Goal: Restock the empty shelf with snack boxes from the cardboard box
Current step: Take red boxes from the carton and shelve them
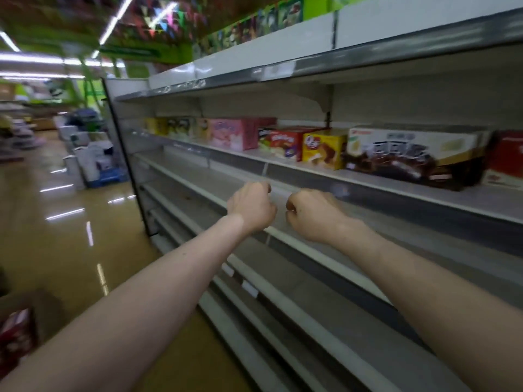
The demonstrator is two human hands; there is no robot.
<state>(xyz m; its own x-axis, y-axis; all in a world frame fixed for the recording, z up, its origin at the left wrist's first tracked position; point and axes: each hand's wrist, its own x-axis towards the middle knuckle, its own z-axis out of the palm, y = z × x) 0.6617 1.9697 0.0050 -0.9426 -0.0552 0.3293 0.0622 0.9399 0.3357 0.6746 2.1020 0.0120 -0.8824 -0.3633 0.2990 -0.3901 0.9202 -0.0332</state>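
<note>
Left hand (250, 206), right hand (311, 213): fingers curled, nothing held, before empty shelf (353, 250); advice: fetch snack boxes (17, 332) from cardboard box (42, 306); seat them square, labels outward.

The left hand (250, 206), right hand (314, 215) and both forearms (158, 281) are bare, slightly motion-blurred.

Cardboard box (28, 315): lower left, cut by the frame edge, contents blurred. Red snack box (506, 154): cut by the right edge, print unreadable. Left hand (250, 206), right hand (314, 215): fingers curled under, any hold hidden.
</note>
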